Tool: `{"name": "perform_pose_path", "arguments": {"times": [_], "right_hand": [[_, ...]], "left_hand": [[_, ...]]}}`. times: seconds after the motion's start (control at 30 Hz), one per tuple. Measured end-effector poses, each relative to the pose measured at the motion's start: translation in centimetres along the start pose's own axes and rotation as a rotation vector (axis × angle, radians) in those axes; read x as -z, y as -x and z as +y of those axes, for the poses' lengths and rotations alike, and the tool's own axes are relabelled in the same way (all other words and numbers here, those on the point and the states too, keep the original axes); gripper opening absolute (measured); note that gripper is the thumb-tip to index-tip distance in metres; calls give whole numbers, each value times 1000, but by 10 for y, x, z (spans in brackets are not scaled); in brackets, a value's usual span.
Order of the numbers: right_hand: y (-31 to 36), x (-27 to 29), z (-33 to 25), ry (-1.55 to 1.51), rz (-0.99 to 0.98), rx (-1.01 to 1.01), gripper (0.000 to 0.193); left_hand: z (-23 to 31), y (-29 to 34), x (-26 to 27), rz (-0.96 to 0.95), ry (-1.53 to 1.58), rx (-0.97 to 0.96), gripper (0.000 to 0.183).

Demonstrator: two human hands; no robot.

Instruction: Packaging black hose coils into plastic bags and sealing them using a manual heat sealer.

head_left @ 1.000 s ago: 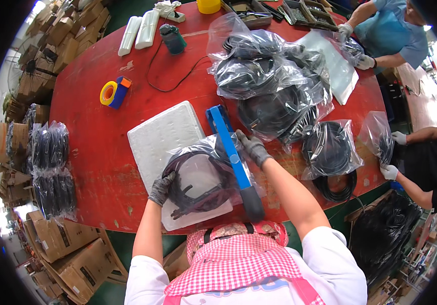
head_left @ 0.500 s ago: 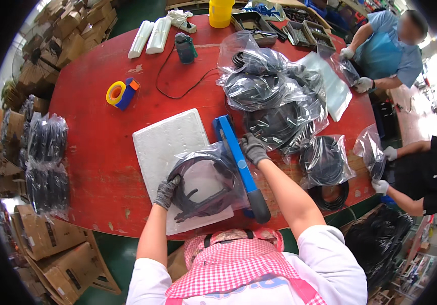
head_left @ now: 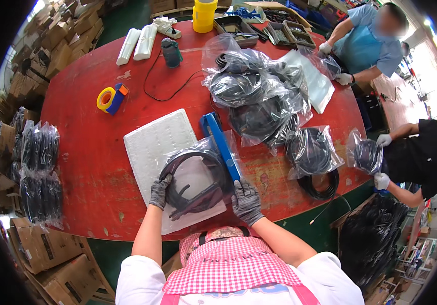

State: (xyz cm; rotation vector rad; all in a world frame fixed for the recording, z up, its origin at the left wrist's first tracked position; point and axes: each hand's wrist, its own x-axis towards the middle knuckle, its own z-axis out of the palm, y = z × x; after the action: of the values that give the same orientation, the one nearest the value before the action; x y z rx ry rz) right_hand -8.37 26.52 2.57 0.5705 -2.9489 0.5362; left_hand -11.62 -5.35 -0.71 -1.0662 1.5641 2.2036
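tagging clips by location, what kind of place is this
Likely a packing workshop: a red worktable piled with bagged black cable coils, cardboard boxes stacked around, and gloved co-workers bagging alongside.

Table (head_left: 76, 152): red. Foam pad (head_left: 152, 140): white. Cable coil (head_left: 193, 180): black, in clear bag. Sealer bar (head_left: 221, 145): blue. Left hand (head_left: 160, 190) and right hand (head_left: 247, 201): grey gloves. Tape roll (head_left: 105, 98): yellow, in blue-and-orange dispenser. Apron (head_left: 228, 264): pink-and-white check.
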Motion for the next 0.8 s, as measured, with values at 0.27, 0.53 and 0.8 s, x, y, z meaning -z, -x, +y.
{"name": "perform_pose_path", "arguments": {"times": [0.27, 0.53, 0.8], "right_hand": [[-3, 0, 5, -39, 113, 103, 48], [-5, 3, 5, -61, 126, 117, 48], [-4, 3, 5, -75, 118, 117, 50]], "left_hand": [[2, 5, -2, 21, 45, -23, 25], [6, 9, -6, 11, 7, -49, 26], [-1, 1, -1, 15, 9, -51, 28]]}}
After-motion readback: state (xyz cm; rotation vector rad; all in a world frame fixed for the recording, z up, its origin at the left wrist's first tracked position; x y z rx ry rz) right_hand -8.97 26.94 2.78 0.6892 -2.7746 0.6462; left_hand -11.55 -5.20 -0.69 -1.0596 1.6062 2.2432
